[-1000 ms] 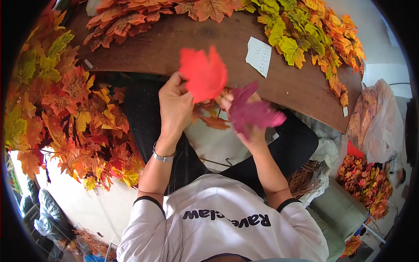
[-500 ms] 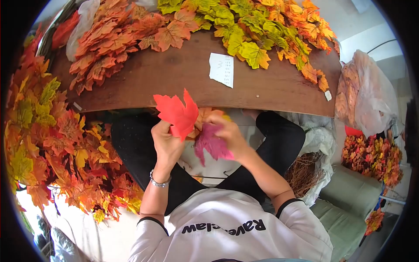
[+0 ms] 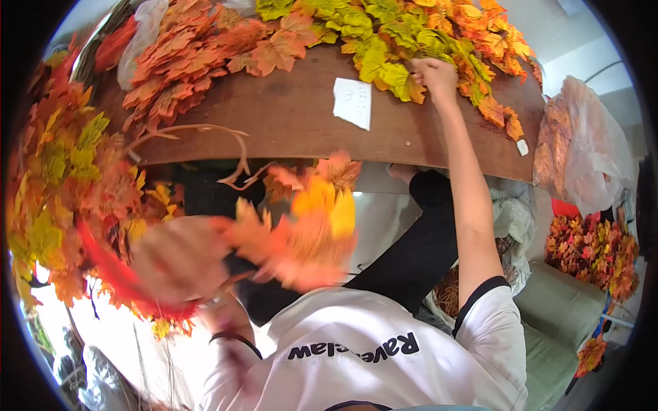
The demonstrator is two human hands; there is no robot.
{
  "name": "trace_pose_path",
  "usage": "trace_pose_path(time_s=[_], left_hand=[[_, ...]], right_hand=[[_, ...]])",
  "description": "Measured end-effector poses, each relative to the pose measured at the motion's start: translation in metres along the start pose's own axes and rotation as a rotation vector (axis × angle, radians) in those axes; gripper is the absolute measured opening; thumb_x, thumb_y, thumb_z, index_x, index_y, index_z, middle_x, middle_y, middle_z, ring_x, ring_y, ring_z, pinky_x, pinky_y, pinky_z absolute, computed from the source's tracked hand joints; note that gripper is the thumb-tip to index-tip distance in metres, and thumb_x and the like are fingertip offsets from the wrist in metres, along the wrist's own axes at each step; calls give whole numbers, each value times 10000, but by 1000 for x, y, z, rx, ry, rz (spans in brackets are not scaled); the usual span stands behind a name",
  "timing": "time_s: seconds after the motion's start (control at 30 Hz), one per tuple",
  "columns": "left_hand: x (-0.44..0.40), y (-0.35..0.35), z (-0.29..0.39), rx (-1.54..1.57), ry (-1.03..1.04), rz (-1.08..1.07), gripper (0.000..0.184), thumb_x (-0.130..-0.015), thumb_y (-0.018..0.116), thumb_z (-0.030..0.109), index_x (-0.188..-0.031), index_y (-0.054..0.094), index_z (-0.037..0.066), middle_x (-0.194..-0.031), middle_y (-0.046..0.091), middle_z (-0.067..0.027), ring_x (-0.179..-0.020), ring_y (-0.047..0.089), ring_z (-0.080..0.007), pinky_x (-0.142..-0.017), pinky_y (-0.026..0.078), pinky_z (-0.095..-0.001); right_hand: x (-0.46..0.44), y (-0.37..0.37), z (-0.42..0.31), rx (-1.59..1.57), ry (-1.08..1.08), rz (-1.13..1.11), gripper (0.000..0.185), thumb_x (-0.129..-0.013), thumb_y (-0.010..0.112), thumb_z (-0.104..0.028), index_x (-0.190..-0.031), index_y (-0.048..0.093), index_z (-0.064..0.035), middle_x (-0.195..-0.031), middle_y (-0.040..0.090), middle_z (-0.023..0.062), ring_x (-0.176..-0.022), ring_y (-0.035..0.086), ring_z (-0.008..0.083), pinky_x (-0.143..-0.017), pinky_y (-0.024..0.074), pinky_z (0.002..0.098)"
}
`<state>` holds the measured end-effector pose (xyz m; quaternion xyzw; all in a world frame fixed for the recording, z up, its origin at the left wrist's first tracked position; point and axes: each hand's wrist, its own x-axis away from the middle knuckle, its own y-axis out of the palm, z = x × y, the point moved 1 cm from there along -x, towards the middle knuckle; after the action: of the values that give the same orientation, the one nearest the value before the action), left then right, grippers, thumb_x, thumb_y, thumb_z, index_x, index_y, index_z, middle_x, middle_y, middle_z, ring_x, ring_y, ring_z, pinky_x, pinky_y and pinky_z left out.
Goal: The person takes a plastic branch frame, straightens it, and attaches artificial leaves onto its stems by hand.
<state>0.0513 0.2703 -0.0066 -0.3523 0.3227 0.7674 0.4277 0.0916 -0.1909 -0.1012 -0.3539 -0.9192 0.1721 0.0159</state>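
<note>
My left hand (image 3: 179,262), smeared by motion, is at the left over my lap. It grips a garland of artificial maple leaves (image 3: 301,236) in orange and yellow, whose bare brown stem (image 3: 241,147) curls up over the table edge. A blurred red leaf (image 3: 103,264) shows around the same hand. Stretched far across the table, my right hand (image 3: 436,74) has its fingertips pinched together at the yellow-green maple leaves (image 3: 384,65). The leaf between those fingers is mostly hidden.
On the brown table (image 3: 288,116) lie a paper slip (image 3: 352,104), a pile of orange-red leaves (image 3: 181,58) and yellow-orange leaves (image 3: 497,44). More leaf garlands (image 3: 75,192) hang at left. A clear plastic bag (image 3: 582,147) stands right, above a green seat (image 3: 558,301).
My right hand has left the purple leaf and reached forward to the yellow-green pile. My left hand has swung left and toward me, with the leafy garland and its stem now in view.
</note>
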Motion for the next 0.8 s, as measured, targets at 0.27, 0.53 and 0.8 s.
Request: trace_pose_path(time_s=[0.27,0.53,0.8], left_hand=[[-56,-59,147,110,-692,-919,107,-745,586,208,-823,631,150,-681,571,-17,-660,550,-164,-554,433,-306],[-67,52,221,-1543,-1436,-717,168,-728,620,226,-843,633,104,-720,591,-47,-672,568,-172,-607,448,-321],[41,-15,115,-592,-1416,-71,328,-664,656,133,-960,601,2,-841,604,-33,-830,566,-130,-730,437,-271]], right_hand=[[1,-13,13,-194,60,-80,190,-801,608,-78,-879,597,95,-731,618,135,-601,619,173,-561,531,258],[2,-17,20,-69,103,-174,232,-821,609,-117,-937,595,84,-749,612,114,-643,607,165,-584,522,267],[4,-23,6,-125,100,-153,151,-803,602,-85,-857,623,54,-691,602,91,-586,585,136,-530,486,237]])
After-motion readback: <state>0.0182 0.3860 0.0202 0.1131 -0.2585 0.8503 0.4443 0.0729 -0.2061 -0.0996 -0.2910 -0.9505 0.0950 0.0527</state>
